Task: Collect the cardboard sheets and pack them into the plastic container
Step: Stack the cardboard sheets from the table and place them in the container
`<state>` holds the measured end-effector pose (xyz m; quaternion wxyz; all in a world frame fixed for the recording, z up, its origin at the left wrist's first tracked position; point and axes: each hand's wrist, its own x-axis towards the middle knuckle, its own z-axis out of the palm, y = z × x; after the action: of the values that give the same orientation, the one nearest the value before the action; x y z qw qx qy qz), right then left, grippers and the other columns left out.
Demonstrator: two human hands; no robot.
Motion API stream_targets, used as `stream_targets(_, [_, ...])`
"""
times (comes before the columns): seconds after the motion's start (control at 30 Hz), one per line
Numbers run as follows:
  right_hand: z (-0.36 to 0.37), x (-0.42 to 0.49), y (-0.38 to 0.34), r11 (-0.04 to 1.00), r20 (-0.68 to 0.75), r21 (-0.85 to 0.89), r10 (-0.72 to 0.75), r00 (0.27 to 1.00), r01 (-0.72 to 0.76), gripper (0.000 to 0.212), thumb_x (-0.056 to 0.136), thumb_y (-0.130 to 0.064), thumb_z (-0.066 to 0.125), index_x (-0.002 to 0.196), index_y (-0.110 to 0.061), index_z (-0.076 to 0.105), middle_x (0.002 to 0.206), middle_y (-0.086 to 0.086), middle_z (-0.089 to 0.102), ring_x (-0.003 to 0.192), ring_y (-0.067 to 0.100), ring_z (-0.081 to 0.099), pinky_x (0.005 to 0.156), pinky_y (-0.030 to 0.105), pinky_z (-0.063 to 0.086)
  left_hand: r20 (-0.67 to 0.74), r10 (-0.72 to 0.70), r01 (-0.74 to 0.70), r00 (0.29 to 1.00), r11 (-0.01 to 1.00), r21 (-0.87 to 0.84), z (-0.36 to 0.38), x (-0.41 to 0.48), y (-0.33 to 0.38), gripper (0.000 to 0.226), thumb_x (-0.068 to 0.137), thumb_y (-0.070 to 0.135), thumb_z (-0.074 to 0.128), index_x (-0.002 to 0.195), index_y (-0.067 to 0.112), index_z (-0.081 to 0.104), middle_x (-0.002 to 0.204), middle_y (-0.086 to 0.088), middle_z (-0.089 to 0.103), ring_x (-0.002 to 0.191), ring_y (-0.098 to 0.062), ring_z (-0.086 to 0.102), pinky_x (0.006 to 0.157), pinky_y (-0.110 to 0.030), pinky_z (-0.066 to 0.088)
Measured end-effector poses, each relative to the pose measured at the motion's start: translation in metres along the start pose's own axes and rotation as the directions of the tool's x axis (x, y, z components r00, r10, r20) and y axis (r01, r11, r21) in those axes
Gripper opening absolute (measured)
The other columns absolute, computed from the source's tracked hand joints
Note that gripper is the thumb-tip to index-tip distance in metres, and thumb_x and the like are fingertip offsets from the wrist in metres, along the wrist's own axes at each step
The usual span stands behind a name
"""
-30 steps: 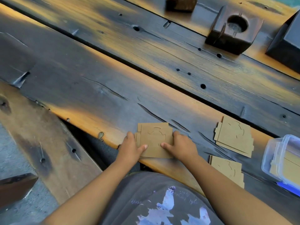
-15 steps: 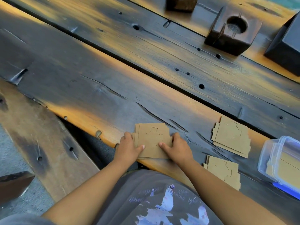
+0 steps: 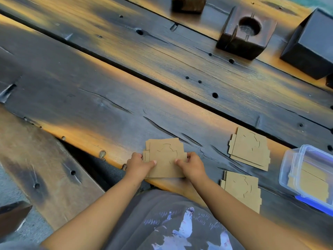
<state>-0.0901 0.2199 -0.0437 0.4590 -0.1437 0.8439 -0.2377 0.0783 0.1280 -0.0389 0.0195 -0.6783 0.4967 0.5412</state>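
Observation:
A small stack of brown cardboard sheets (image 3: 165,156) lies at the near edge of the wooden table. My left hand (image 3: 138,164) grips its left side and my right hand (image 3: 191,164) grips its right side, thumbs on top. Two more cardboard stacks lie to the right: one further back (image 3: 249,148) and one near the edge (image 3: 242,189). A clear plastic container (image 3: 290,159) sits at the far right with cardboard sheets inside it.
The table (image 3: 126,91) is dark, weathered planks with gaps and holes. A wooden block with a round hole (image 3: 246,33) and a dark box (image 3: 310,46) stand at the back right. A bench plank (image 3: 36,168) runs lower left. A blue lid (image 3: 317,204) lies under the container.
Both hands have stayed on the stack, squaring it slightly. The view has shifted a little; the other stacks and the container have not moved.

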Motion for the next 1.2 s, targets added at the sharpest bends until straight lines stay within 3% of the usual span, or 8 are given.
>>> stream_targets(0.07, [-0.004, 0.003, 0.000, 0.999, 0.000, 0.028, 0.021, 1.000, -0.021, 0.022, 0.081, -0.026, 0.075, 0.091, -0.023, 0.055, 0.096, -0.002, 0.065, 0.082, 0.014, 0.058, 0.073, 0.028, 0.044, 0.034, 0.004, -0.004, 0.999, 1.000, 0.001, 0.003, 0.003, 0.006, 0.024, 0.079, 0.020, 0.078, 0.093, 0.018, 0.059, 0.114, -0.011, 0.066, 0.104, -0.028, 0.063, 0.090, -0.043, 0.056])
stream_targets(0.17, [-0.019, 0.004, 0.001, 1.000, -0.019, 0.004, 0.026, 0.999, -0.026, 0.026, 0.081, -0.023, 0.074, 0.102, -0.013, 0.063, 0.106, 0.005, 0.070, 0.086, 0.018, 0.060, 0.074, 0.028, 0.045, 0.108, 0.042, -0.044, 0.993, 0.999, 0.010, 0.008, 0.002, 0.018, 0.021, 0.080, 0.017, 0.077, 0.081, 0.021, 0.057, 0.095, -0.004, 0.069, 0.098, -0.026, 0.067, 0.075, -0.034, 0.056])
stream_targets(0.4, [-0.095, 0.004, 0.038, 0.996, -0.134, 0.051, 0.086, 0.987, -0.079, 0.026, 0.076, -0.027, 0.075, 0.080, -0.023, 0.049, 0.084, -0.005, 0.059, 0.072, 0.011, 0.055, 0.054, 0.026, 0.038, 0.216, 0.143, -0.175, 0.966, 0.976, 0.134, 0.070, -0.010, 0.069, 0.043, 0.070, 0.024, 0.083, 0.086, 0.023, 0.043, 0.108, -0.009, 0.063, 0.103, -0.028, 0.064, 0.091, -0.045, 0.054])
stream_targets(0.53, [-0.152, 0.005, 0.061, 0.981, -0.211, 0.180, 0.105, 0.972, -0.067, 0.030, 0.077, -0.029, 0.075, 0.096, -0.018, 0.053, 0.096, -0.001, 0.062, 0.086, 0.018, 0.059, 0.063, 0.029, 0.044, 0.232, 0.216, -0.261, 0.948, 0.948, 0.184, 0.129, -0.025, 0.106, 0.041, 0.072, 0.026, 0.081, 0.088, 0.023, 0.043, 0.113, -0.011, 0.060, 0.100, -0.026, 0.062, 0.079, -0.036, 0.052])
stream_targets(0.67, [-0.201, 0.012, 0.080, 0.978, -0.263, 0.203, 0.100, 0.960, -0.046, 0.034, 0.079, -0.036, 0.072, 0.100, -0.017, 0.054, 0.095, -0.005, 0.061, 0.091, 0.019, 0.060, 0.075, 0.036, 0.050, 0.266, 0.278, -0.349, 0.923, 0.895, 0.277, 0.177, -0.036, 0.137, 0.048, 0.076, 0.034, 0.078, 0.108, 0.017, 0.048, 0.116, -0.009, 0.059, 0.103, -0.025, 0.062, 0.082, -0.035, 0.051])
stream_targets(0.8, [-0.233, 0.029, 0.093, 0.965, -0.282, 0.250, 0.146, 0.948, -0.074, 0.042, 0.083, -0.028, 0.071, 0.118, -0.012, 0.055, 0.115, 0.004, 0.063, 0.103, 0.024, 0.061, 0.086, 0.038, 0.051, 0.263, 0.342, -0.414, 0.902, 0.857, 0.307, 0.216, -0.046, 0.165, 0.047, 0.077, 0.032, 0.077, 0.110, 0.015, 0.048, 0.118, -0.009, 0.059, 0.104, -0.026, 0.061, 0.087, -0.040, 0.053])
stream_targets(1.07, [-0.263, 0.060, 0.100, 0.965, -0.306, 0.230, 0.191, 0.933, -0.122, 0.049, 0.082, -0.023, 0.071, 0.121, -0.005, 0.049, 0.120, 0.013, 0.058, 0.094, 0.024, 0.053, 0.077, 0.035, 0.046, 0.234, 0.334, -0.399, 0.913, 0.853, 0.337, 0.265, -0.037, 0.187, 0.048, 0.080, 0.029, 0.077, 0.116, 0.012, 0.050, 0.121, -0.012, 0.059, 0.105, -0.028, 0.062, 0.091, -0.041, 0.053])
stream_targets(1.2, [-0.263, 0.069, 0.099, 0.977, -0.294, 0.124, 0.201, 0.934, -0.171, 0.054, 0.083, -0.024, 0.073, 0.126, -0.003, 0.048, 0.129, 0.017, 0.050, 0.111, 0.033, 0.056, 0.088, 0.038, 0.048, 0.227, 0.320, -0.385, 0.920, 0.845, 0.371, 0.271, -0.031, 0.181, 0.049, 0.080, 0.028, 0.077, 0.118, 0.010, 0.053, 0.121, -0.013, 0.058, 0.104, -0.028, 0.062, 0.094, -0.042, 0.053])
